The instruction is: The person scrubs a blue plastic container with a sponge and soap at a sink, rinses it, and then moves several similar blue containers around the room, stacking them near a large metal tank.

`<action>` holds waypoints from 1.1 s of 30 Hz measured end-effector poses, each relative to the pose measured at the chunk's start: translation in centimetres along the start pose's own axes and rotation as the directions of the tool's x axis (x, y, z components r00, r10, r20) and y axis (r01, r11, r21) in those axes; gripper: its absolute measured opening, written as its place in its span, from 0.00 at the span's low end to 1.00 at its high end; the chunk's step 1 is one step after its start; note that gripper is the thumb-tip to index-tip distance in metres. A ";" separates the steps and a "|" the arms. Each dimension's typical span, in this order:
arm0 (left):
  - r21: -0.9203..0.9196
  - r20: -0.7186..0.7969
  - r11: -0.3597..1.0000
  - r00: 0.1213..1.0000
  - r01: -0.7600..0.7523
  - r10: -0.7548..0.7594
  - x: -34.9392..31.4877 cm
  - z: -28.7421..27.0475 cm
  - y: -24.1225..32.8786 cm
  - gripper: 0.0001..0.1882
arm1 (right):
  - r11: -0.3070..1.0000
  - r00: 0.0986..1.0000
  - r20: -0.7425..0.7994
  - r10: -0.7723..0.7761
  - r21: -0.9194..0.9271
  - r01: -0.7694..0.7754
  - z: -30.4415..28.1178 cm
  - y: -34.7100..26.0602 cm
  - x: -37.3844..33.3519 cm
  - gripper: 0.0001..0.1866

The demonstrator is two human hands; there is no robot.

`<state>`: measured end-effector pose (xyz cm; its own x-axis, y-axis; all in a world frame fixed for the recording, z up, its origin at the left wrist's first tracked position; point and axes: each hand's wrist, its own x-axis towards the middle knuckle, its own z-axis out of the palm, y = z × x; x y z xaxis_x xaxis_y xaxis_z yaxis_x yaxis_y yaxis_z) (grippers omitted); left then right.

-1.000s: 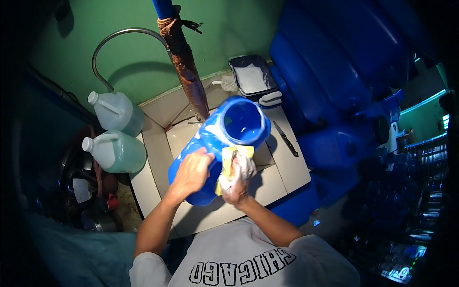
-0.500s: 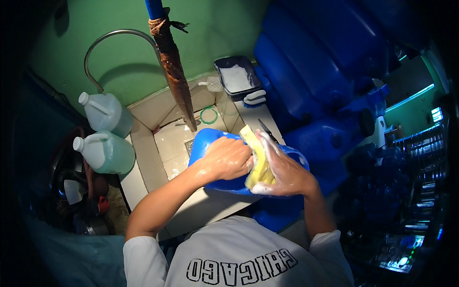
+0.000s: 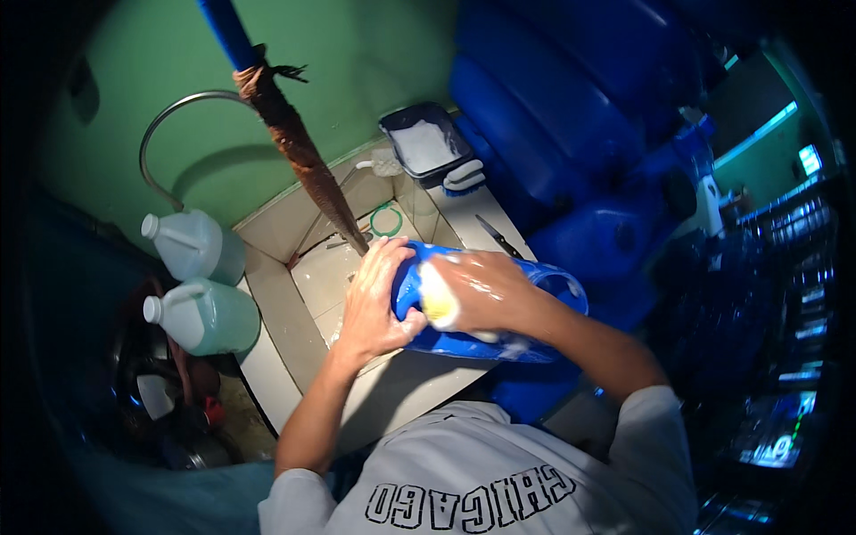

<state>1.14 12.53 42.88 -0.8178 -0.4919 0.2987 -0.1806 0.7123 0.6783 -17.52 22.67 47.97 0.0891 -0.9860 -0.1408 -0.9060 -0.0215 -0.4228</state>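
A wet blue plastic container [image 3: 446, 342] lies on its side across the near edge of a tiled sink, with suds on its surface. My left hand [image 3: 373, 303] grips its left end, fingers over the top and thumb on the near side. Pressed against the container by my right hand [image 3: 489, 290] is a yellow sponge [image 3: 440, 308] covered in white foam. Most of the sponge is hidden under the fingers of that hand.
Two jugs of pale green liquid [image 3: 214, 316] stand left of the tiled sink [image 3: 276, 308]. A cloth-wrapped pipe [image 3: 299, 156] slants down over it. A dark tub of white stuff [image 3: 426, 143], a scrub brush [image 3: 464, 178] and a knife [image 3: 499, 236] lie beyond, near large blue containers [image 3: 553, 134].
My left hand has opened from a fist against the sponge and moved left to grip the container's end. My right hand has turned palm down, pressing the sponge onto the container.
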 end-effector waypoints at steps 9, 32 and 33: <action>0.015 -0.223 0.999 0.974 -0.036 0.039 -1.7 3.5 -0.8 0.31 | 0.966 0.992 0.004 -0.125 -0.229 0.123 1.8 1.1 1.6 0.36; 0.303 0.053 0.951 0.997 -0.068 0.054 -6.3 7.9 6.9 0.29 | 0.986 0.982 -0.084 -0.168 -0.033 0.166 1.2 2.8 -5.9 0.45; 0.269 0.032 0.961 0.998 -0.056 0.049 -4.7 8.1 6.4 0.28 | 0.985 0.982 -0.089 -0.168 -0.056 0.163 1.4 2.7 -5.9 0.43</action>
<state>-0.63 23.44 40.33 -0.8428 -0.4401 0.3100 -0.2751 0.8471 0.4547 -19.96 28.65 46.43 0.2029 -0.9791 0.0123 -0.9009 -0.1915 -0.3894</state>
